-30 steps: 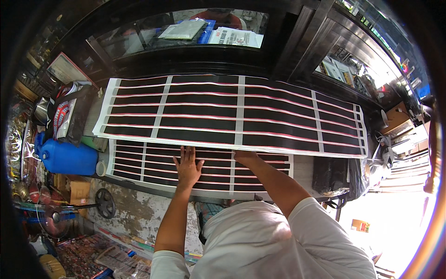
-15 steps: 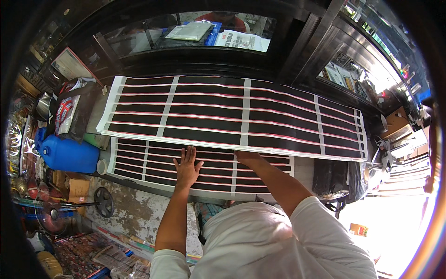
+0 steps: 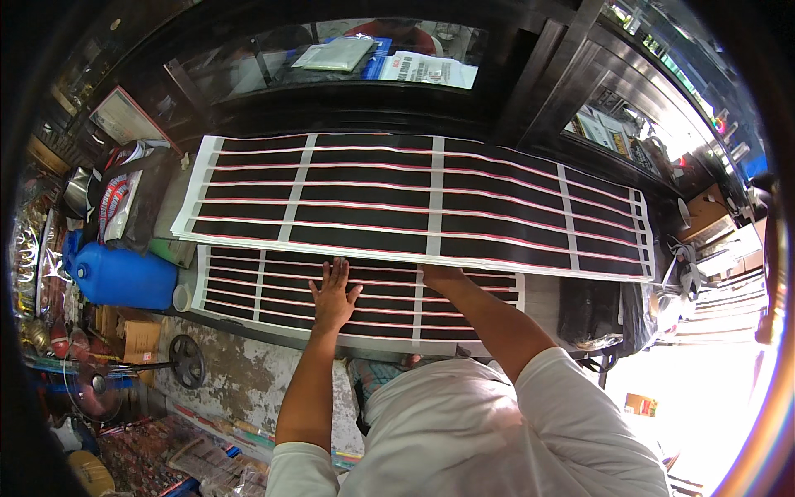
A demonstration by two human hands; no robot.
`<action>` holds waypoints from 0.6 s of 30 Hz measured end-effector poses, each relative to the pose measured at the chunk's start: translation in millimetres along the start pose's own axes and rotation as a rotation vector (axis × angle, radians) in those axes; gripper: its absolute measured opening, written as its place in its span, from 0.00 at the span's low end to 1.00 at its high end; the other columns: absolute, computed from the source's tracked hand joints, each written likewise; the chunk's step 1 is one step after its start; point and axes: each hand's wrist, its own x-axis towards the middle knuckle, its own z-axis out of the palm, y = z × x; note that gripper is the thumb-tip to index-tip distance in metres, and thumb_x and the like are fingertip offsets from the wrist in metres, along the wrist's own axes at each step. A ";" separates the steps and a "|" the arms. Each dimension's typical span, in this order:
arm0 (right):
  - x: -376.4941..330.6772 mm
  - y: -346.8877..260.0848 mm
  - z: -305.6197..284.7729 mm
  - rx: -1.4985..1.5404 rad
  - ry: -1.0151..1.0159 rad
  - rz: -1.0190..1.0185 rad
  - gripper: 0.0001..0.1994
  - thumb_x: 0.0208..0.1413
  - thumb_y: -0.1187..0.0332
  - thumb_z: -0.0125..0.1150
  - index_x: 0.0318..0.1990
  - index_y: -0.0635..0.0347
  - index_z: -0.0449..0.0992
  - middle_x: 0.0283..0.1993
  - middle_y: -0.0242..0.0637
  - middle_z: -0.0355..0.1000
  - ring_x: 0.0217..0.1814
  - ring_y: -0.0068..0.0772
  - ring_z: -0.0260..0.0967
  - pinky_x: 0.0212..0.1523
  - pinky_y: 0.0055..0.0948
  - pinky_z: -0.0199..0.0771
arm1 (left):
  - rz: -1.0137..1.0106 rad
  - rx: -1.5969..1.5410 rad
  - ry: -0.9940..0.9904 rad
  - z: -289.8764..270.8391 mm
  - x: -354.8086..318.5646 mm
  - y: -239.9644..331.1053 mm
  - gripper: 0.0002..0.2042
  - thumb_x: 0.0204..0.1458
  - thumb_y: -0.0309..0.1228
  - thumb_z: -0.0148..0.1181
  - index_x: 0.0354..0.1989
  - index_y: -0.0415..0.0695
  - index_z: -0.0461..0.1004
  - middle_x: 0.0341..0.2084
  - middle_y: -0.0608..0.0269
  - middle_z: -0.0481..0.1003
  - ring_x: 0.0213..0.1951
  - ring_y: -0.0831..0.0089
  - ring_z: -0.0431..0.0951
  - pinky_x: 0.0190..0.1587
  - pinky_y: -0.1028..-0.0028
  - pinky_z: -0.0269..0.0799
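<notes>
We press our left hand (image 3: 334, 296) flat, fingers spread, on the lower sheet (image 3: 248, 286), steadying it while our right hand (image 3: 439, 273), fingers hidden, reaches under the upper sheet (image 3: 431, 203).

Counter (image 3: 542, 294): a grey surface, bare only in a strip near its right end and at small gaps along its edges. Two printed sheets lie flat on it. The large sheet (image 3: 414, 203), black bars parted by thin red and white lines, spans the far side from the left end almost to the right end. The small sheet (image 3: 265, 290), of the same pattern, lies along the near edge toward the left, its far margin tucked under the large sheet. At the left end a blue jerrycan (image 3: 120, 277) lies on its side beside the small sheet, with printed bags (image 3: 124, 203) at the far left corner.
</notes>
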 end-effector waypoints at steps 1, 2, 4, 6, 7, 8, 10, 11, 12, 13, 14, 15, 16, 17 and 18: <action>-4.9 2.6 -4.5 -0.014 -0.006 0.006 0.17 0.64 0.64 0.56 0.56 0.54 0.83 0.54 0.53 0.82 0.58 0.61 0.80 0.58 0.58 0.81 | 0.002 0.001 -0.002 0.2 1.9 0.5 0.38 0.70 0.60 0.48 0.84 0.60 0.48 0.84 0.64 0.48 0.83 0.54 0.45 0.75 0.23 0.41; -12.9 6.2 -9.9 -0.037 -0.008 0.013 0.17 0.64 0.64 0.56 0.56 0.54 0.83 0.54 0.53 0.82 0.58 0.61 0.80 0.58 0.58 0.81 | 0.000 0.003 -0.004 -0.4 1.6 0.3 0.38 0.70 0.59 0.49 0.84 0.59 0.48 0.84 0.64 0.47 0.83 0.54 0.45 0.74 0.23 0.41; -36.2 13.9 -19.5 -0.087 0.017 0.037 0.16 0.65 0.63 0.56 0.54 0.55 0.83 0.53 0.54 0.82 0.56 0.61 0.81 0.55 0.59 0.81 | 0.000 0.003 0.023 -0.4 -1.4 -2.2 0.38 0.70 0.57 0.51 0.84 0.58 0.48 0.84 0.62 0.47 0.83 0.53 0.45 0.74 0.23 0.42; -73.1 45.9 -18.2 -0.264 -0.004 0.123 0.17 0.64 0.61 0.60 0.55 0.56 0.83 0.54 0.52 0.82 0.56 0.57 0.81 0.54 0.58 0.81 | 0.022 -0.008 0.084 0.1 -4.9 0.2 0.38 0.70 0.54 0.53 0.84 0.55 0.49 0.84 0.59 0.48 0.83 0.52 0.46 0.74 0.23 0.43; -99.3 68.1 -10.3 -0.222 0.178 0.251 0.18 0.63 0.61 0.62 0.55 0.60 0.82 0.52 0.51 0.82 0.54 0.57 0.81 0.54 0.56 0.81 | 0.052 -0.012 0.133 -0.3 -10.5 5.6 0.37 0.71 0.51 0.53 0.83 0.53 0.49 0.83 0.57 0.49 0.83 0.52 0.47 0.74 0.24 0.43; -126.8 90.6 -3.1 -0.152 0.383 0.373 0.19 0.62 0.60 0.65 0.55 0.63 0.81 0.51 0.51 0.82 0.52 0.57 0.81 0.53 0.55 0.81 | 0.088 -0.019 0.185 -4.6 -15.6 16.6 0.37 0.71 0.49 0.54 0.83 0.51 0.50 0.83 0.56 0.50 0.83 0.51 0.48 0.75 0.26 0.44; -185.3 128.0 10.6 -0.030 0.717 0.484 0.21 0.59 0.63 0.69 0.56 0.65 0.79 0.49 0.50 0.82 0.49 0.59 0.80 0.52 0.52 0.81 | 0.165 -0.040 0.218 -10.0 -31.1 34.2 0.35 0.71 0.45 0.55 0.82 0.48 0.52 0.82 0.53 0.52 0.82 0.50 0.49 0.75 0.28 0.45; -208.8 140.1 15.5 0.008 0.845 0.500 0.20 0.58 0.67 0.69 0.57 0.64 0.79 0.48 0.51 0.81 0.47 0.60 0.80 0.52 0.50 0.81 | 0.204 -0.051 0.204 -10.2 -44.7 39.1 0.34 0.71 0.43 0.55 0.82 0.46 0.53 0.81 0.52 0.53 0.82 0.49 0.50 0.76 0.29 0.46; -230.9 150.8 21.3 0.145 0.790 0.618 0.20 0.58 0.68 0.68 0.57 0.64 0.79 0.48 0.50 0.82 0.48 0.58 0.80 0.51 0.49 0.81 | 0.252 -0.068 0.182 -9.1 -58.3 47.6 0.34 0.71 0.42 0.55 0.81 0.45 0.54 0.81 0.51 0.55 0.81 0.49 0.51 0.76 0.31 0.46; -251.1 161.1 29.9 0.281 0.731 0.738 0.19 0.58 0.70 0.67 0.57 0.65 0.78 0.47 0.50 0.82 0.48 0.57 0.80 0.51 0.48 0.81 | 0.267 -0.140 0.142 -12.2 -71.7 58.7 0.32 0.71 0.40 0.55 0.80 0.46 0.57 0.80 0.50 0.56 0.81 0.48 0.52 0.77 0.33 0.46; -267.6 171.1 38.4 0.417 0.672 0.850 0.19 0.58 0.72 0.66 0.56 0.65 0.78 0.46 0.50 0.82 0.48 0.56 0.80 0.51 0.46 0.81 | 0.292 -0.147 0.109 -6.3 -83.1 61.7 0.30 0.72 0.40 0.53 0.80 0.46 0.59 0.80 0.49 0.56 0.81 0.45 0.52 0.78 0.35 0.45; -287.7 186.5 52.9 0.611 0.660 0.906 0.18 0.58 0.72 0.65 0.56 0.65 0.78 0.44 0.48 0.82 0.46 0.52 0.80 0.47 0.44 0.81 | 0.320 -0.186 0.055 -1.7 -89.4 69.1 0.29 0.72 0.39 0.53 0.79 0.46 0.60 0.80 0.50 0.57 0.81 0.46 0.52 0.78 0.35 0.45; -305.7 205.5 68.0 0.799 0.657 0.956 0.17 0.59 0.72 0.65 0.55 0.65 0.77 0.42 0.46 0.81 0.43 0.47 0.81 0.43 0.43 0.81 | 0.354 -0.232 0.006 3.2 -90.2 79.5 0.28 0.72 0.39 0.53 0.78 0.46 0.62 0.80 0.51 0.57 0.81 0.47 0.52 0.78 0.36 0.45; -316.9 215.8 76.3 0.998 0.646 0.986 0.16 0.59 0.72 0.64 0.54 0.65 0.77 0.40 0.44 0.81 0.40 0.43 0.81 0.39 0.41 0.80 | 0.385 -0.270 -0.023 9.1 -89.3 87.0 0.27 0.72 0.39 0.54 0.78 0.47 0.63 0.80 0.52 0.58 0.81 0.49 0.52 0.78 0.37 0.45; -310.0 199.7 76.4 1.079 0.639 0.993 0.12 0.61 0.72 0.63 0.50 0.64 0.78 0.36 0.40 0.78 0.35 0.36 0.77 0.33 0.35 0.76 | 0.387 -0.280 -0.057 11.8 -95.1 85.2 0.27 0.72 0.38 0.55 0.78 0.48 0.64 0.79 0.52 0.59 0.81 0.50 0.52 0.79 0.37 0.45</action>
